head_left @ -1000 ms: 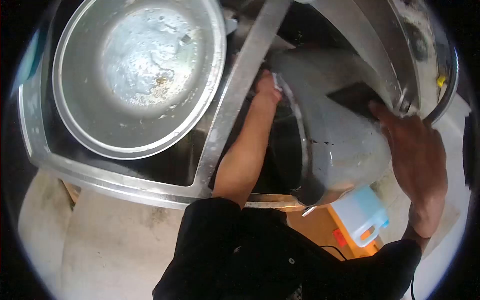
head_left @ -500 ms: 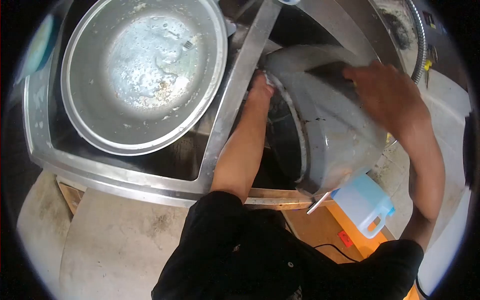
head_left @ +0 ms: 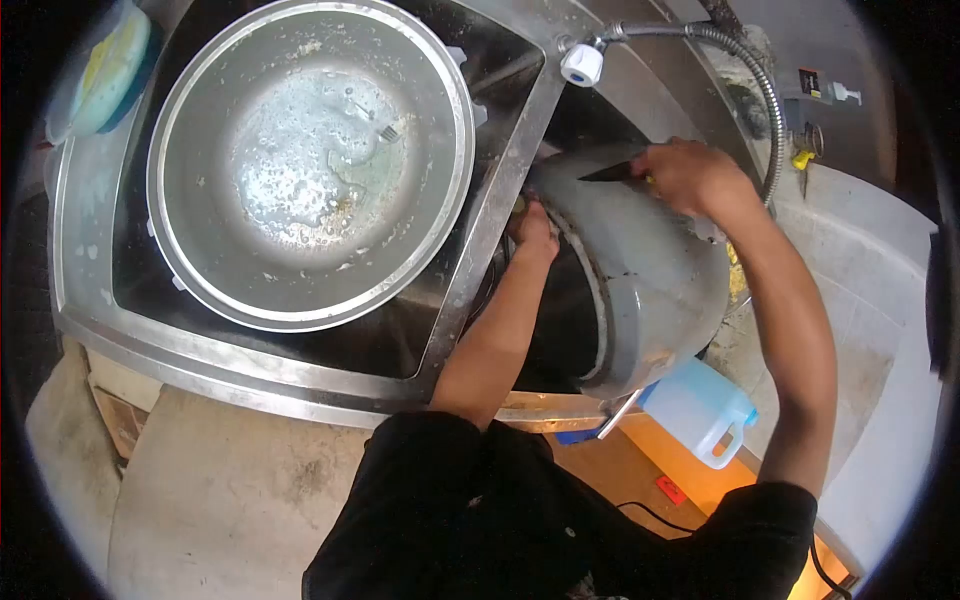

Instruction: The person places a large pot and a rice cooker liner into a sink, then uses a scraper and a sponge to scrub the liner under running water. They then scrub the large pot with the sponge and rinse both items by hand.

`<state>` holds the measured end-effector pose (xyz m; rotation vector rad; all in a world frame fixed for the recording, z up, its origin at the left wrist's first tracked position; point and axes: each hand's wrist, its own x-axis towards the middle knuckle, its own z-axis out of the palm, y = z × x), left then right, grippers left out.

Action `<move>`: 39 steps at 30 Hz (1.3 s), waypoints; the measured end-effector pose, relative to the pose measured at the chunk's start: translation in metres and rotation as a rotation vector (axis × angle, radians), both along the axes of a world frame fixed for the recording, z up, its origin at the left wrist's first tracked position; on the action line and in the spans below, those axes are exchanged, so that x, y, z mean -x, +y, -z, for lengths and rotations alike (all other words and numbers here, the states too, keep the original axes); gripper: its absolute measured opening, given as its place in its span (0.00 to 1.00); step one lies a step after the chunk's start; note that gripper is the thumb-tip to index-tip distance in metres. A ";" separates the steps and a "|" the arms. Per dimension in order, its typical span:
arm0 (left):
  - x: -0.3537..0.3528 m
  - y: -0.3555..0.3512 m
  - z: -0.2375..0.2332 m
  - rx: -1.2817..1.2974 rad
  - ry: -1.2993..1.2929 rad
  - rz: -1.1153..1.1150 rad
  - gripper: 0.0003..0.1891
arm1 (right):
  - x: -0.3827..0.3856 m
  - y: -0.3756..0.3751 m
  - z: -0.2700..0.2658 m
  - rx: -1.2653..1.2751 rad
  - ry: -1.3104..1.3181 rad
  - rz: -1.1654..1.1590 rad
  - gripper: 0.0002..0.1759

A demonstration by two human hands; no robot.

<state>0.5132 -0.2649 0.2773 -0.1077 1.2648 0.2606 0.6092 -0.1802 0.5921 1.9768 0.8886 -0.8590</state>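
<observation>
A large grey metal pot (head_left: 660,270) lies tipped on its side in the right sink basin, its mouth facing left. My left hand (head_left: 535,228) is closed on the pot's rim at the upper left of its mouth. In my right hand (head_left: 695,180) is a knife (head_left: 606,173) with a dark pointed blade and a bit of yellow at the handle. The blade points left, against the pot's outer side. To the left, a wide aluminium pot (head_left: 420,235) stands upright over the other basin, with water, food bits and a small fork (head_left: 388,133) inside.
A metal divider (head_left: 500,190) separates the basins. Behind the right one are a tap knob (head_left: 582,65) and a flexible metal hose (head_left: 765,100). A jug of blue liquid (head_left: 700,405) stands below the pot on the right. Bowls (head_left: 110,75) sit at the upper left.
My right hand has moved left and slightly up over the pot's side with the knife, its blade now looking narrower. My left hand stays on the rim. The whole view has shifted a little.
</observation>
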 end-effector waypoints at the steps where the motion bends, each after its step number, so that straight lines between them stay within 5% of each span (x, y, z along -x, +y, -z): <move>1: 0.005 0.010 -0.019 -0.005 -0.010 -0.006 0.25 | 0.000 0.004 -0.003 -0.005 -0.010 -0.006 0.19; 3: 0.021 0.023 -0.045 0.063 -0.051 0.123 0.17 | 0.004 0.010 -0.004 0.088 -0.036 -0.034 0.20; 7: 0.039 0.038 -0.072 0.079 -0.201 0.202 0.21 | 0.011 0.003 -0.008 0.219 -0.045 -0.118 0.20; 11: 0.045 0.068 -0.111 0.123 -0.309 0.214 0.31 | -0.008 0.003 -0.002 -0.001 0.117 -0.187 0.16; 17: 0.048 0.064 -0.101 0.156 -0.456 0.358 0.30 | -0.012 -0.004 0.009 0.041 0.078 -0.189 0.13; 20: 0.055 0.067 -0.095 0.138 -0.473 0.438 0.26 | 0.018 -0.022 -0.013 -0.156 -0.011 -0.156 0.13; 23: 0.064 0.074 -0.099 0.097 -0.449 0.461 0.22 | 0.056 -0.046 -0.050 -0.012 -0.096 -0.041 0.19; 27: 0.058 0.063 -0.116 0.005 -0.356 0.608 0.20 | 0.059 -0.066 -0.035 -0.190 -0.178 0.123 0.21; 32: 0.071 0.050 -0.128 -0.080 -0.494 0.470 0.23 | 0.119 -0.107 -0.041 -0.443 -0.242 0.104 0.22; 39: 0.104 -0.001 -0.142 -0.074 -0.558 0.707 0.27 | 0.188 -0.256 -0.109 -0.610 -0.363 0.596 0.22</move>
